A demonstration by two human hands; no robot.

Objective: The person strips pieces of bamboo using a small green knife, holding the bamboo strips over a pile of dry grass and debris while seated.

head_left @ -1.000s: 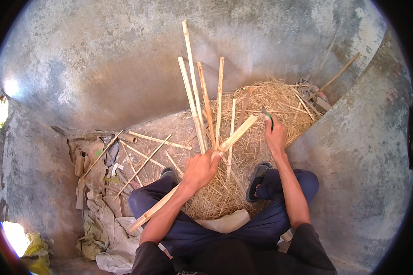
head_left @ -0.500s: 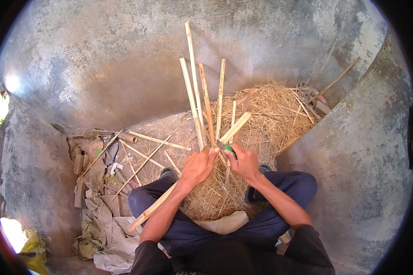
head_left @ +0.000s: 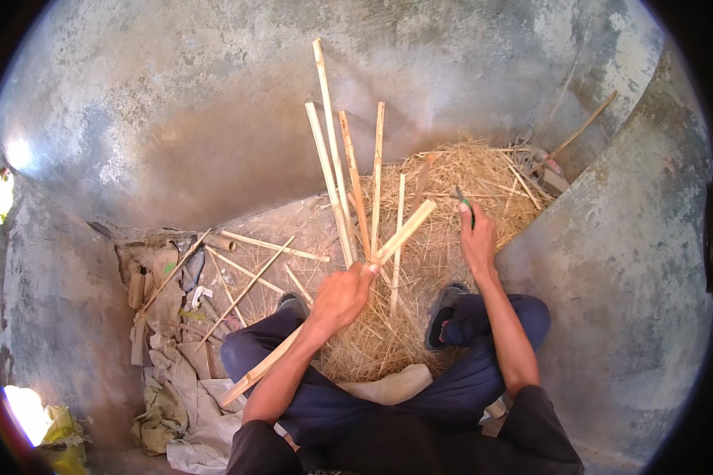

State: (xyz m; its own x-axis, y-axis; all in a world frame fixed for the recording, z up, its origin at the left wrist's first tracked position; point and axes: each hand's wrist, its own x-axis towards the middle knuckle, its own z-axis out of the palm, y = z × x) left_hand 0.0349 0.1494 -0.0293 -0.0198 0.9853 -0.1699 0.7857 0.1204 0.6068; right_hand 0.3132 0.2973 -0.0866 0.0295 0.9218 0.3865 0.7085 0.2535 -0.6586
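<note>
My left hand (head_left: 342, 298) is closed around a pale bamboo strip (head_left: 406, 230), which slants from beside my left thigh, under the forearm, to a far end beyond my fingers. Off to the right and farther forward, my right hand (head_left: 478, 244) grips a small knife (head_left: 470, 212) with a green handle, its short dark blade pointing away from me. The blade is apart from the strip. Several other bamboo strips (head_left: 356, 174) stand fanned out just past my left hand, leaning toward the wall.
Straw-like shavings (head_left: 475, 178) are heaped at the back right and between my feet. Loose sticks (head_left: 249, 289) lie at the left near crumpled sacking (head_left: 186, 396). A curved grey wall (head_left: 214, 95) surrounds the spot, and my shoes (head_left: 445, 313) rest on the floor.
My right hand has moved away from the strip, to the right and forward, taking the knife with it. My left hand still holds the strip, almost unmoved.
</note>
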